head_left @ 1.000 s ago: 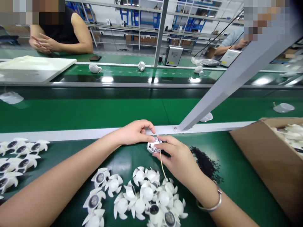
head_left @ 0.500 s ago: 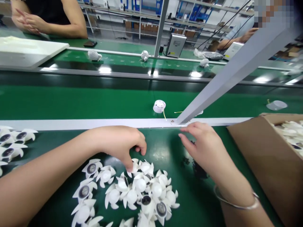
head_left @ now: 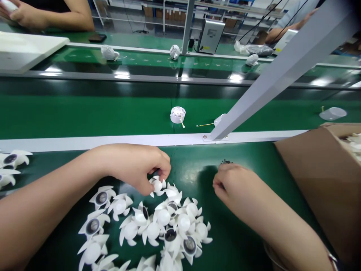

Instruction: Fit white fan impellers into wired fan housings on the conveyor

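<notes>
My left hand is closed, thumb and fingers pinching a small white fan impeller at the top of a pile. More white impellers lie below it on the green table, some with the dark round hub cavity facing up, others with the smooth cap up. Off to the right, my right hand is closed with its fingertips together and pointing down-left. Whatever may be between those fingertips is hidden. Just beyond its knuckles lies a little heap of tiny black parts.
A cardboard box with white parts stands at right. A slanted metal post rises from the white rail. Behind the rail, white round housings with yellow wires sit on the green belt. Two people are across the line.
My left hand has closed on an impeller at the pile's top. My right hand's fingers have gone from spread to pinched. The round housings on the belt have shifted left past the post.
</notes>
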A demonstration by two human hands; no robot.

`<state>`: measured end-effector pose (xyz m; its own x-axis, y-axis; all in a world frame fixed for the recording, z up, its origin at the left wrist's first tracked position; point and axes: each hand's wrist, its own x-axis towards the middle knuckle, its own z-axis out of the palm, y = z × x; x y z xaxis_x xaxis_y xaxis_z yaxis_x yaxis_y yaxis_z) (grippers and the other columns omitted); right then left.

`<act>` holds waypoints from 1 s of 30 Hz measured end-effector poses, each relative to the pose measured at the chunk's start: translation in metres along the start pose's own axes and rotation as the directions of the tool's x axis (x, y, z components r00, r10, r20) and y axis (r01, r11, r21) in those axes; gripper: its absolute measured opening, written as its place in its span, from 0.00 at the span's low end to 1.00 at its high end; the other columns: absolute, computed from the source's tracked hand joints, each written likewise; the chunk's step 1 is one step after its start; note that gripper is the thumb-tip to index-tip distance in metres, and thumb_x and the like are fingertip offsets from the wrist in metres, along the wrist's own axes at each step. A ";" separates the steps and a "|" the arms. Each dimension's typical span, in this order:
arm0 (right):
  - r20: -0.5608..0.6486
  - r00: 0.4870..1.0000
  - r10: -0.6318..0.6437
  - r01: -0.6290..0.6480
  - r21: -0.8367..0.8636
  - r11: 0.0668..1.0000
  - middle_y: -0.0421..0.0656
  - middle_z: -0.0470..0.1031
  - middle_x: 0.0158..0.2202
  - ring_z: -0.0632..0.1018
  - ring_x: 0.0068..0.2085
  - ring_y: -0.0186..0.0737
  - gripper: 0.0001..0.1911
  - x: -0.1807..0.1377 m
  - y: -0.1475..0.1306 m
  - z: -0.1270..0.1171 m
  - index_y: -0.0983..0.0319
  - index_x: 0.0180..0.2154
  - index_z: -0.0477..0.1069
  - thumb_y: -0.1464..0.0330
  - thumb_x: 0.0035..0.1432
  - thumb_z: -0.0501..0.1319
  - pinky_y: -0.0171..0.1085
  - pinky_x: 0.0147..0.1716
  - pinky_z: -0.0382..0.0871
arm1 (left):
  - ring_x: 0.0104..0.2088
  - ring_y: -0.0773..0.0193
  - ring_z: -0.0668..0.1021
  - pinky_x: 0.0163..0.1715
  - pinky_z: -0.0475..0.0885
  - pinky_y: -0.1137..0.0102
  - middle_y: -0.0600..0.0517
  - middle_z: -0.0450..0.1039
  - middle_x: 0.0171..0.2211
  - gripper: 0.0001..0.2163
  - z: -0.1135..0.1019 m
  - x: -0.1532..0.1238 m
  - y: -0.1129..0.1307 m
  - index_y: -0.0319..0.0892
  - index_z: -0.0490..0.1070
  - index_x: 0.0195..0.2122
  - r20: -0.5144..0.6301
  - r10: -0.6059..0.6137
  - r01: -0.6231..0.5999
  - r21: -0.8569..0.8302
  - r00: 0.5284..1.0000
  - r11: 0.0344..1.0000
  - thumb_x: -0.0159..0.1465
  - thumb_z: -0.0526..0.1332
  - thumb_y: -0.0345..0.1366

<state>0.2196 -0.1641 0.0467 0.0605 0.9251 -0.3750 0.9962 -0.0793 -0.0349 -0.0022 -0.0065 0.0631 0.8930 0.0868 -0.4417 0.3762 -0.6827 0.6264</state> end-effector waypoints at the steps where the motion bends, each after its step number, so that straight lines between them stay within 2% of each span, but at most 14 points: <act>1: 0.004 1.000 0.017 -0.017 -0.033 0.999 0.43 0.75 0.28 0.75 0.31 0.40 0.13 -0.001 -0.005 -0.001 0.61 0.21 0.73 0.81 0.53 0.60 0.39 0.33 0.66 | 0.30 0.67 0.72 0.27 0.64 0.73 0.56 0.72 0.35 0.10 0.000 0.000 -0.001 0.46 0.74 0.35 -0.011 0.003 -0.003 0.008 1.000 1.000 0.51 0.64 0.30; 6: -0.047 0.993 0.110 -0.115 -0.136 0.984 0.47 0.77 0.30 0.79 0.37 0.48 0.12 -0.003 -0.024 -0.001 0.62 0.23 0.75 0.81 0.53 0.61 0.42 0.37 0.68 | 0.31 0.67 0.71 0.29 0.63 0.73 0.57 0.71 0.34 0.09 0.000 -0.002 -0.003 0.46 0.71 0.34 -0.090 0.041 -0.035 0.062 0.995 0.997 0.52 0.63 0.30; 11: -0.048 0.988 0.146 -0.151 -0.152 0.977 0.48 0.78 0.33 0.79 0.40 0.49 0.11 -0.004 -0.027 0.002 0.62 0.25 0.76 0.79 0.55 0.60 0.43 0.39 0.68 | 0.31 0.67 0.71 0.28 0.61 0.72 0.57 0.72 0.35 0.09 0.004 0.001 -0.002 0.46 0.68 0.34 -0.187 0.087 -0.063 0.132 0.978 0.989 0.52 0.62 0.29; 16: -0.137 0.983 0.118 -0.143 -0.190 0.971 0.47 0.77 0.30 0.79 0.36 0.48 0.11 -0.003 -0.025 0.010 0.62 0.23 0.74 0.80 0.51 0.60 0.42 0.34 0.66 | 0.30 0.68 0.70 0.28 0.60 0.71 0.57 0.72 0.34 0.06 0.011 0.008 0.001 0.45 0.67 0.32 -0.239 0.136 -0.085 0.211 0.961 0.974 0.53 0.60 0.28; 21: -0.238 0.971 -0.015 -0.028 -0.177 0.984 0.45 0.73 0.25 0.76 0.31 0.45 0.10 0.003 -0.011 0.015 0.61 0.20 0.69 0.78 0.50 0.60 0.42 0.32 0.63 | 0.32 0.67 0.73 0.29 0.60 0.71 0.57 0.74 0.34 0.09 0.012 0.012 -0.002 0.46 0.71 0.37 -0.290 0.174 -0.111 0.221 0.941 0.969 0.56 0.60 0.28; 24: -0.313 0.949 -0.040 0.020 -0.066 0.998 0.43 0.71 0.26 0.73 0.30 0.42 0.09 0.009 -0.001 0.014 0.61 0.22 0.68 0.76 0.51 0.60 0.41 0.31 0.63 | 0.33 0.67 0.74 0.30 0.62 0.72 0.57 0.76 0.33 0.08 0.010 0.012 -0.007 0.46 0.75 0.36 -0.301 0.181 -0.138 0.158 0.936 0.978 0.58 0.59 0.29; 26: -0.354 0.934 -0.049 0.083 0.081 0.993 0.41 0.71 0.27 0.72 0.31 0.40 0.07 0.012 0.002 0.011 0.60 0.24 0.69 0.75 0.52 0.60 0.39 0.31 0.64 | 0.31 0.68 0.74 0.30 0.62 0.73 0.56 0.76 0.31 0.07 0.010 0.014 -0.010 0.45 0.76 0.34 -0.305 0.163 -0.137 0.105 0.938 0.985 0.59 0.58 0.29; 30: -0.367 0.927 -0.074 0.234 0.415 0.879 0.38 0.72 0.31 0.72 0.31 0.35 0.06 0.017 -0.003 0.004 0.59 0.27 0.69 0.74 0.54 0.59 0.35 0.30 0.64 | 0.26 0.69 0.71 0.27 0.61 0.73 0.56 0.73 0.24 0.08 0.014 0.021 -0.012 0.43 0.73 0.26 -0.353 0.057 -0.053 0.021 0.934 0.998 0.60 0.57 0.33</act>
<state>0.2172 -0.1498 0.0363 0.0056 1.0000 -0.0054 0.8641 -0.0076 -0.5032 0.0083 -0.0063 0.0373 0.9427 0.2980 -0.1504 0.3231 -0.7016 0.6352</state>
